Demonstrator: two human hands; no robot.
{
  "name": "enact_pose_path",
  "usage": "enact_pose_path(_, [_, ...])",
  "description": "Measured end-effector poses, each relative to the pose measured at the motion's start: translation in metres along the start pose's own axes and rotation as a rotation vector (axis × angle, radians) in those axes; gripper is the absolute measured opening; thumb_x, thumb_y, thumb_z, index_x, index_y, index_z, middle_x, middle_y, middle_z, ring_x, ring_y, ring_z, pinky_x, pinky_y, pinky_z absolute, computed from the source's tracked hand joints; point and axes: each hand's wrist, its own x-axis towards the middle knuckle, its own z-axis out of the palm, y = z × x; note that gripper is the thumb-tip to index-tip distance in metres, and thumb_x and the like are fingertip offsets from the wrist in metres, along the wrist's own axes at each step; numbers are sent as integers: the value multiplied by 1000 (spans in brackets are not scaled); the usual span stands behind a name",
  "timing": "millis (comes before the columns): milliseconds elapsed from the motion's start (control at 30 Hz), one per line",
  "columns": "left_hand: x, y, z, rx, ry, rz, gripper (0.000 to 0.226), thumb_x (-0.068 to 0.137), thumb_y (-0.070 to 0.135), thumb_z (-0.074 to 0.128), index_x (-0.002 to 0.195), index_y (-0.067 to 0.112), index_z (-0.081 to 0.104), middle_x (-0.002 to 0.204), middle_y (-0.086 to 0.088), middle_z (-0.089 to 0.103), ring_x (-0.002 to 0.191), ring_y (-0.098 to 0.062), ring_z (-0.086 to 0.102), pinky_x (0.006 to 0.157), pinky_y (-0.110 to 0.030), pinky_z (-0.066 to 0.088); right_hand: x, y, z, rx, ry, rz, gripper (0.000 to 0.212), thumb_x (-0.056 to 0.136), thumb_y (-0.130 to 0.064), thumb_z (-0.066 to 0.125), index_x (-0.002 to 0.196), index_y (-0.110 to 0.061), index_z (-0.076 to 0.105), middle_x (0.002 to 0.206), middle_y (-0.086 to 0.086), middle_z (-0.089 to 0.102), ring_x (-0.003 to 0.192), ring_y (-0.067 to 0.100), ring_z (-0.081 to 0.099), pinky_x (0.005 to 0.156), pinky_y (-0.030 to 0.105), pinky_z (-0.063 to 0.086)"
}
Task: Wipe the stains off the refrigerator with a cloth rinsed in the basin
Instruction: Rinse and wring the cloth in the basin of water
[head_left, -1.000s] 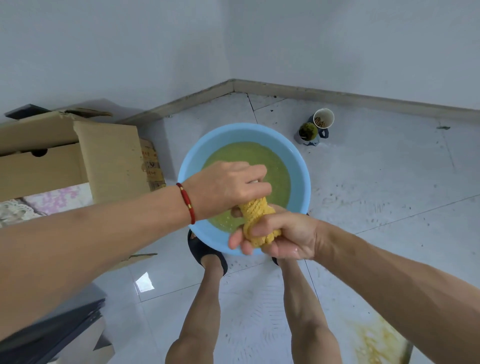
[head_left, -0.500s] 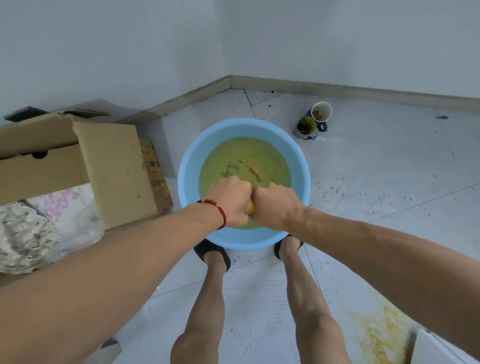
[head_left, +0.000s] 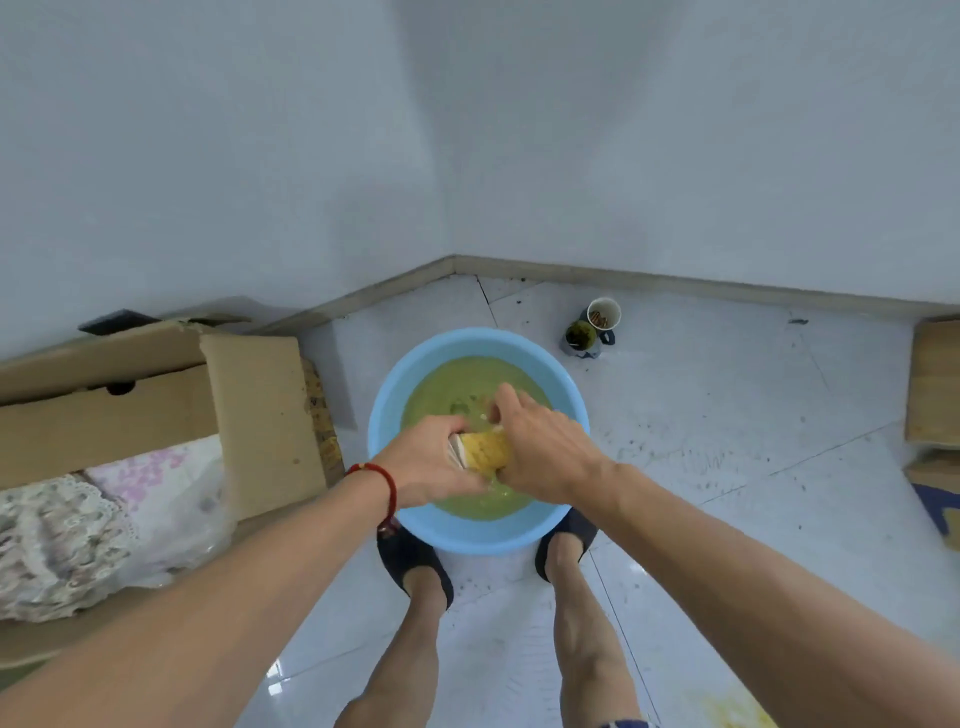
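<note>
White floor tiles carry a round blue plastic basin (head_left: 387, 415) of murky green water. Above its six o'clock rim, left hand (head_left: 434, 460) and right hand (head_left: 540, 449) grip the rolled yellow cloth (head_left: 483, 449); twisting opposite ways should wring it.

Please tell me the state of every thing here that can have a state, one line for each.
cloth: rolled up, gripped at both ends over the water
left hand: grips the cloth
right hand: grips the cloth
basin: on the floor, holds greenish water
cardboard box: flap open
two cups: upright on the floor
</note>
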Motion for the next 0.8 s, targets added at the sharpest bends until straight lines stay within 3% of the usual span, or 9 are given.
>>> enact_pose_path(67, [-42,23,-37,-187,39,66,34,76,31,90,103,23,72,90,0,70,73,-7,64,62,-20,53,-25,-26,-36,163,12,46,52,79,-29,83,112,-20,44,111,0,54,91,22,58,72,33,47])
enact_pose_path(167, [-100,64,-82,-350,128,223,30,79,16,88,106,20,75,105,-9,71,88,-19,70,75,-33,63,-73,-68,-90,396,70,111,55,73,-46,91,109,-23,55,96,-8,64,80,8,61,62,19,43])
enact_pose_path(233, [-143,96,-111,-360,137,369,28,79,7,86,101,22,75,110,-6,74,101,-24,72,87,-37,62,-117,-100,-130,644,148,95,43,78,-45,89,103,-23,62,86,-10,67,71,3,63,63,17,48])
enact_pose_path(367, [-191,148,-135,-531,117,631,26,86,-13,68,82,10,57,121,-11,73,105,-21,70,87,-31,57,-185,-133,-177,1114,321,-26,35,98,-33,71,125,-12,61,99,7,73,89,20,72,83,42,58])
enact_pose_path(467, [-215,188,-132,-541,44,761,29,90,-14,63,89,9,46,94,-11,76,81,-20,68,72,-28,57,-227,-143,-190,1381,451,-118,45,96,-22,69,138,-16,52,124,11,67,115,30,64,101,52,48])
enact_pose_path(567, [-235,226,-122,-372,8,904,31,91,-14,65,105,8,48,99,-13,76,84,-18,69,74,-28,57,-271,-148,-202,1283,647,-104,47,86,-12,76,129,-11,58,120,9,65,111,27,59,97,46,44])
enact_pose_path(633, [-253,249,-113,-200,-12,1021,35,91,-11,64,114,13,53,105,-10,75,90,-17,70,77,-28,57,-303,-154,-210,1172,759,-69,45,83,-20,82,122,-6,62,114,8,67,106,25,62,96,45,46])
enact_pose_path(733, [-276,278,-98,-67,13,1123,39,92,-12,61,119,16,59,108,-4,75,102,-18,72,86,-36,60,-342,-157,-218,1000,900,-72,21,91,-16,80,101,-7,64,105,5,70,99,20,70,90,39,56])
enact_pose_path(800, [-285,287,-89,-2,74,1119,41,91,-7,65,119,22,62,103,-3,76,97,-18,74,86,-40,61,-360,-156,-221,948,1034,-84,17,93,-7,76,92,-10,59,98,-1,70,91,15,69,84,35,57])
